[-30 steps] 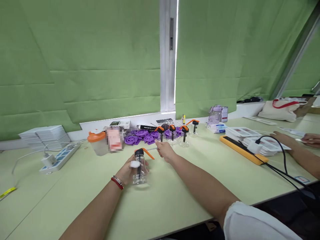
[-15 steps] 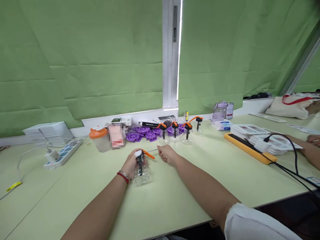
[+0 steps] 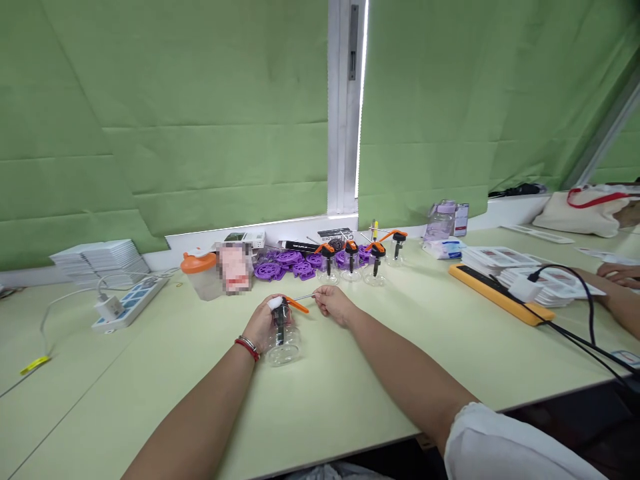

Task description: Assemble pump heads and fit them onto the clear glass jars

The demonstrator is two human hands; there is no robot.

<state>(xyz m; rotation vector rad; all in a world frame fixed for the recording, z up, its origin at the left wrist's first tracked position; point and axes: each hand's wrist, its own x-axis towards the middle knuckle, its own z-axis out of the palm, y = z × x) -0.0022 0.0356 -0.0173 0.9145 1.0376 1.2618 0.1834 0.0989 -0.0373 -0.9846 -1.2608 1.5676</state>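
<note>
My left hand is wrapped round the top of a clear jar with a black pump-like top and an orange lever. The jar stands close to upright in front of me. My right hand is closed in a pinch on the end of a thin metal rod, which reaches left to the black top. Several similar jars with orange and black tops, one of them a clear jar, stand behind my right hand.
Purple plastic parts lie by the wall, beside an orange-lidded cup. A white power strip is at left, an orange strip and stacked white cards at right. Another person's hand rests at far right.
The view has shifted slightly. Both hands keep their holds on the jar and the rod, with little visible movement. The other person's hand at far right has moved a little to the left.
</note>
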